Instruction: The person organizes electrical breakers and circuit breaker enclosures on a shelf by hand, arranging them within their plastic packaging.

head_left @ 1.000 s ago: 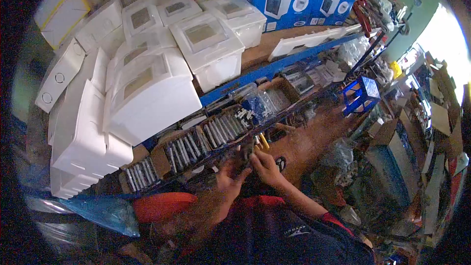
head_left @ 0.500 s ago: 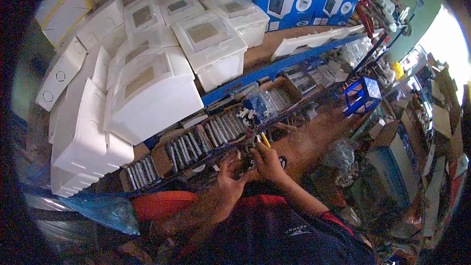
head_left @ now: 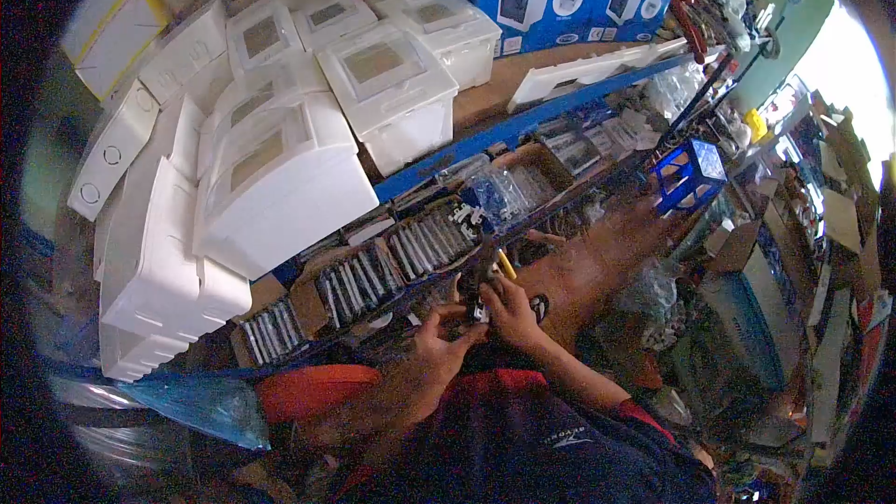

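Observation:
My left hand (head_left: 442, 343) is closed, with thumb and fingers pinching a small dark piece with a pale, shiny part (head_left: 481, 306). My right hand (head_left: 515, 314) is curled over the same spot, its fingertips against that piece. A dark, narrow upright shape (head_left: 485, 258) and a short yellow stick-like part (head_left: 506, 264) rise just beyond my right fingers. Whether my right hand grips either of them is hidden. Beside the right wrist lies a dark ring-shaped thing (head_left: 539, 308). Both hands are close together in front of my shirt, near the shelf edge.
White plastic distribution boxes (head_left: 289, 196) are stacked on the upper shelf, left. Blue cartons (head_left: 560, 0) stand behind. Below are open boxes of flat packed parts (head_left: 359, 282). A blue frame-like stand (head_left: 693, 177) is to the right, with piled cardboard (head_left: 747, 317) and a red rim (head_left: 317, 392) at left.
My right hand has risen slightly and turned, and the dark narrow shape now shows above it. The left fingers have come up closer to the right hand. The view has shifted a little.

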The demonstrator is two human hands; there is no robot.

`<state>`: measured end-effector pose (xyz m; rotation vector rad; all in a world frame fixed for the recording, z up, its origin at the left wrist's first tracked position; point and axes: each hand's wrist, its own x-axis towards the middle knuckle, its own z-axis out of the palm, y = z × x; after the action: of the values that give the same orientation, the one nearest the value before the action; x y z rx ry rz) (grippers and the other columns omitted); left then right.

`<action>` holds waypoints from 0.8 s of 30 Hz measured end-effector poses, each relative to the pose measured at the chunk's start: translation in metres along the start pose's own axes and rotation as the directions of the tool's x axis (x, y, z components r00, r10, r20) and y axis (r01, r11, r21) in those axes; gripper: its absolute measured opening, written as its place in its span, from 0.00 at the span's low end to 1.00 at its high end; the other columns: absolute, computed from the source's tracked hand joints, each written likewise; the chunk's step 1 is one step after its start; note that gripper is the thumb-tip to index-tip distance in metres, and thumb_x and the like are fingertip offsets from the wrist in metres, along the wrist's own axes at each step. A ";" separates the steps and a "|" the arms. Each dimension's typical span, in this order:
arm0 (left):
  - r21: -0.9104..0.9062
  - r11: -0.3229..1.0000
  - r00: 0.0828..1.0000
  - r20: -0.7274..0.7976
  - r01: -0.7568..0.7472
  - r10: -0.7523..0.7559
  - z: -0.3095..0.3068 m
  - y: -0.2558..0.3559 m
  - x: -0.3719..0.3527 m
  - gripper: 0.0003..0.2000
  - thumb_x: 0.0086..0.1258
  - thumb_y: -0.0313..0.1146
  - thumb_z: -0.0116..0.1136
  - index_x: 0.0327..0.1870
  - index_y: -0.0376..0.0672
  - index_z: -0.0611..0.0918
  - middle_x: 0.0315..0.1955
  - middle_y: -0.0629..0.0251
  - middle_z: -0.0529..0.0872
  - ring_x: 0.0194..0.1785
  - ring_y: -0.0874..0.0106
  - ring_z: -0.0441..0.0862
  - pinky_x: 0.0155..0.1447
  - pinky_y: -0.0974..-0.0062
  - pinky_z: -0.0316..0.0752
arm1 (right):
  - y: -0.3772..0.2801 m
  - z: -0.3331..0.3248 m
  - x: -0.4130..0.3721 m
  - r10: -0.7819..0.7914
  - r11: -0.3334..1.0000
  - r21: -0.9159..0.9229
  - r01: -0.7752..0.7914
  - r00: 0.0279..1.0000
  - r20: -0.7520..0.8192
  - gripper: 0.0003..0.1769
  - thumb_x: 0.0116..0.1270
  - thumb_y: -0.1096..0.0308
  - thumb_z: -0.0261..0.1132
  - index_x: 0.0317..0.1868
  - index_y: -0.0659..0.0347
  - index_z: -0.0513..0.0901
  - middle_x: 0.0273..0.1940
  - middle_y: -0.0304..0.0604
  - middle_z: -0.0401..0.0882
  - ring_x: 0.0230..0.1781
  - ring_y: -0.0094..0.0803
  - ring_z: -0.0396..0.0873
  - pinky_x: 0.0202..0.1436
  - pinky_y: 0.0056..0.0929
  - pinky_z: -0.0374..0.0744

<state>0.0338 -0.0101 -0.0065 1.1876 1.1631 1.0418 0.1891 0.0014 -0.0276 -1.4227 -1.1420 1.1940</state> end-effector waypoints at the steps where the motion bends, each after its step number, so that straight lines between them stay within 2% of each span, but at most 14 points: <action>1: -0.041 0.999 1.000 -0.008 -0.031 0.030 0.005 0.008 0.000 0.22 0.51 0.28 0.73 0.46 0.37 0.75 0.38 0.62 0.83 0.38 0.73 0.81 0.43 0.75 0.78 | 0.002 0.002 0.002 -0.005 1.000 -0.023 0.003 0.997 -0.073 0.17 0.65 0.70 0.60 0.53 0.67 0.74 0.49 0.45 0.77 0.48 0.27 0.74 0.50 0.25 0.73; 2: -0.080 0.995 0.998 -0.020 -0.062 0.060 0.007 0.012 0.001 0.23 0.52 0.31 0.73 0.47 0.36 0.75 0.39 0.61 0.83 0.38 0.72 0.82 0.42 0.76 0.78 | 0.002 0.001 0.002 0.000 0.999 0.042 0.002 0.999 -0.042 0.17 0.65 0.70 0.59 0.53 0.67 0.74 0.49 0.44 0.77 0.48 0.26 0.74 0.50 0.25 0.73; 4: -0.077 0.993 0.995 -0.042 -0.094 0.091 0.006 0.008 0.003 0.25 0.52 0.29 0.72 0.50 0.37 0.73 0.41 0.60 0.82 0.39 0.72 0.81 0.43 0.76 0.78 | -0.017 -0.001 0.000 0.005 0.985 0.173 -0.008 1.000 0.018 0.16 0.65 0.71 0.59 0.53 0.67 0.74 0.48 0.43 0.77 0.47 0.26 0.74 0.51 0.25 0.74; 7: -0.185 0.973 0.989 -0.067 -0.139 0.128 0.005 0.015 0.005 0.26 0.55 0.26 0.69 0.54 0.37 0.70 0.43 0.60 0.81 0.43 0.72 0.80 0.47 0.76 0.77 | -0.027 0.001 -0.009 -0.074 0.962 0.265 0.072 0.997 -0.004 0.17 0.64 0.73 0.59 0.53 0.66 0.73 0.46 0.42 0.78 0.47 0.26 0.75 0.52 0.26 0.74; 8: -0.237 0.960 0.988 -0.078 -0.152 0.137 0.002 0.019 0.005 0.26 0.56 0.24 0.67 0.55 0.37 0.69 0.44 0.60 0.80 0.45 0.71 0.80 0.48 0.76 0.76 | -0.029 0.001 -0.012 -0.094 0.972 0.218 0.086 0.995 0.027 0.18 0.63 0.74 0.60 0.54 0.66 0.72 0.46 0.42 0.78 0.47 0.26 0.75 0.52 0.26 0.74; 10: -0.190 0.969 0.985 -0.104 -0.158 0.140 -0.003 0.012 0.006 0.24 0.56 0.25 0.66 0.54 0.39 0.70 0.46 0.60 0.79 0.50 0.71 0.77 0.53 0.73 0.74 | -0.036 -0.002 -0.017 -0.133 0.985 0.125 0.121 0.987 0.092 0.19 0.63 0.76 0.60 0.54 0.65 0.72 0.45 0.42 0.78 0.47 0.27 0.75 0.52 0.26 0.74; 13: -0.122 0.981 0.985 -0.094 -0.153 0.142 -0.003 0.012 0.005 0.24 0.56 0.26 0.65 0.54 0.40 0.70 0.47 0.60 0.78 0.52 0.69 0.76 0.55 0.71 0.73 | -0.066 -0.013 -0.015 0.121 0.992 0.024 -0.127 0.978 0.171 0.19 0.61 0.76 0.61 0.54 0.66 0.72 0.47 0.43 0.77 0.47 0.27 0.75 0.51 0.25 0.75; 14: -0.099 0.984 0.986 -0.086 -0.149 0.141 -0.003 0.014 0.003 0.24 0.56 0.26 0.66 0.54 0.40 0.70 0.47 0.60 0.79 0.51 0.69 0.76 0.55 0.71 0.74 | -0.050 -0.013 -0.015 -0.016 0.999 -0.035 0.018 0.998 0.063 0.19 0.62 0.76 0.61 0.54 0.66 0.72 0.47 0.43 0.77 0.47 0.27 0.75 0.51 0.25 0.75; 16: -0.122 0.987 0.994 -0.027 -0.109 0.106 -0.001 0.028 0.001 0.25 0.56 0.26 0.66 0.55 0.40 0.70 0.47 0.59 0.79 0.51 0.68 0.77 0.55 0.72 0.74 | -0.009 -0.010 -0.011 -0.308 0.940 -0.195 0.281 0.943 -0.125 0.19 0.62 0.74 0.62 0.54 0.66 0.72 0.48 0.44 0.76 0.47 0.27 0.76 0.51 0.25 0.75; 19: -0.079 0.989 0.992 -0.016 -0.123 0.122 0.002 0.012 0.002 0.26 0.55 0.26 0.68 0.55 0.39 0.70 0.47 0.58 0.80 0.50 0.68 0.79 0.53 0.72 0.75 | -0.005 -0.015 -0.001 0.046 0.991 0.131 -0.023 0.983 -0.175 0.18 0.66 0.69 0.61 0.54 0.67 0.73 0.50 0.45 0.76 0.48 0.30 0.75 0.53 0.27 0.74; 22: 0.051 0.987 0.987 -0.056 -0.149 0.152 0.004 0.016 -0.001 0.27 0.53 0.27 0.70 0.55 0.39 0.71 0.46 0.58 0.81 0.49 0.69 0.79 0.53 0.73 0.76 | -0.030 -0.019 -0.007 0.226 0.878 0.417 -0.235 0.971 0.073 0.19 0.69 0.65 0.58 0.56 0.66 0.72 0.54 0.47 0.73 0.53 0.33 0.73 0.58 0.28 0.71; 23: 0.101 0.983 0.985 -0.062 -0.153 0.160 0.006 0.020 -0.002 0.28 0.52 0.28 0.71 0.55 0.38 0.71 0.46 0.58 0.81 0.49 0.69 0.80 0.53 0.73 0.76 | -0.020 -0.012 -0.011 0.099 0.972 0.213 -0.099 0.995 0.010 0.19 0.70 0.65 0.57 0.56 0.66 0.72 0.55 0.48 0.73 0.55 0.34 0.72 0.59 0.29 0.70; 24: 0.196 0.959 0.973 -0.067 -0.204 0.221 0.006 0.019 -0.003 0.28 0.52 0.29 0.71 0.54 0.38 0.72 0.46 0.58 0.82 0.48 0.69 0.80 0.52 0.73 0.76 | -0.003 0.000 -0.015 -0.040 0.999 -0.009 0.040 0.999 -0.027 0.19 0.70 0.65 0.56 0.57 0.66 0.71 0.56 0.48 0.72 0.57 0.34 0.70 0.60 0.29 0.69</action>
<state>0.0391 -0.0118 0.0124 1.4536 1.2435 1.1754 0.1875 -0.0134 -0.0227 -1.4117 -1.1529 1.1399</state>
